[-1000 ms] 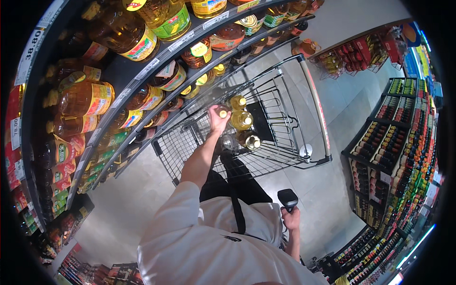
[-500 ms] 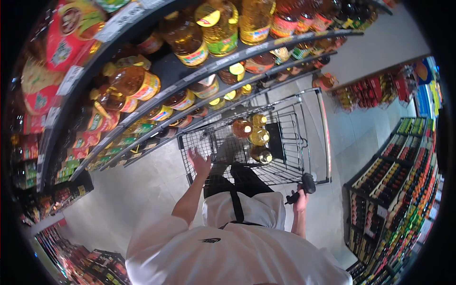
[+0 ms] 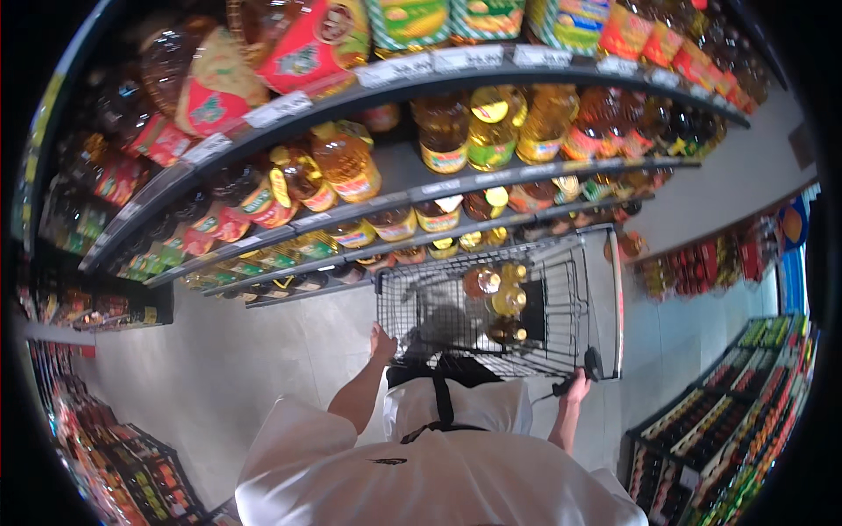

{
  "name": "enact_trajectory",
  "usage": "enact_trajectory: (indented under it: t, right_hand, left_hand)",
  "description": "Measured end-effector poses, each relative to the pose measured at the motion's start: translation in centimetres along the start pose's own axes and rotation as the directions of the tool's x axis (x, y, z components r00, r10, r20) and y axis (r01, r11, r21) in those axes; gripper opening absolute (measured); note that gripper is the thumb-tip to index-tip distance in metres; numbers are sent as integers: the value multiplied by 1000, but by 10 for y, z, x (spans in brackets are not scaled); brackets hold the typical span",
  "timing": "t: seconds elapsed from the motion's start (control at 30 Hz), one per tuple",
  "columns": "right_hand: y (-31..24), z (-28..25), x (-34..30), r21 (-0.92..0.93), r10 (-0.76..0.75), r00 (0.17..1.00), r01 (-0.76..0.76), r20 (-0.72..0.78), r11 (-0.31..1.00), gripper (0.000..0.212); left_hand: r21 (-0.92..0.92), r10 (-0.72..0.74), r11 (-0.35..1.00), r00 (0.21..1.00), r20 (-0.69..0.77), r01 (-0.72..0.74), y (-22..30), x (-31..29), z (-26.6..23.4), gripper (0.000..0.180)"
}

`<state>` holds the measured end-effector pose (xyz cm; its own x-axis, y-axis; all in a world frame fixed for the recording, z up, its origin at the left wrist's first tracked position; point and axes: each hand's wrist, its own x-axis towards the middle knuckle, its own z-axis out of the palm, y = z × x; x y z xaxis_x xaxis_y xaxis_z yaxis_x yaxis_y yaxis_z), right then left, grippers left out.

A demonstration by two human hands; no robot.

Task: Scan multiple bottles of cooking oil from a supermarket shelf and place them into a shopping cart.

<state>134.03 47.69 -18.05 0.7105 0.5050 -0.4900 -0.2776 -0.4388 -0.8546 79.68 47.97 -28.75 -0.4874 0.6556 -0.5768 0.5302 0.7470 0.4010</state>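
While the cart (image 3: 532, 314) stands on grey floor (image 3: 254, 377) by shelves (image 3: 443, 187) | right hand (image 3: 576, 386): gripping scanner (image 3: 592, 361) | left hand (image 3: 382, 343): grip unclear

L hand (image 3: 383, 344) is fwd of body, fingers small and unclear; L forearm (image 3: 353, 399) slants fwd and inward, bare. R hand (image 3: 576, 386) is a bit lower in view, fingers curled in grip; R forearm (image 3: 565, 426) goes approx. straight fwd, also bare.

Place: shop aisle | Signs: tiered shelves (image 3: 399, 174), bottled oil (image 3: 347, 168), price labels (image 3: 467, 58), wire shopping cart (image 3: 532, 313)
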Motion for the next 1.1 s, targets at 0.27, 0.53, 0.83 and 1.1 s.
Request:
enact_trajectory:
  t: [0.27,0.53,0.83,1.1]
  right_hand:
    - [-41,31,8,37,3,999,-5,43,999,6]
    - [-6,47,27,-97,-393,909,382,-139,919,9]
    - [10,65,-95,175,-66,998,64,7,983,9]
    - [27,94,-184,206,-56,997,44,52,978,18]
  left_hand:
    - [-100,221,953,882,-417,-286,28,14,-67,58]
    - [-191,335,310,295,-895,-931,250,-93,-441,51]
    - [227,375,507,-24,-927,-832,306,-94,-646,74]
    - [79,412,616,235,-880,-784,319,-105,-668,85]
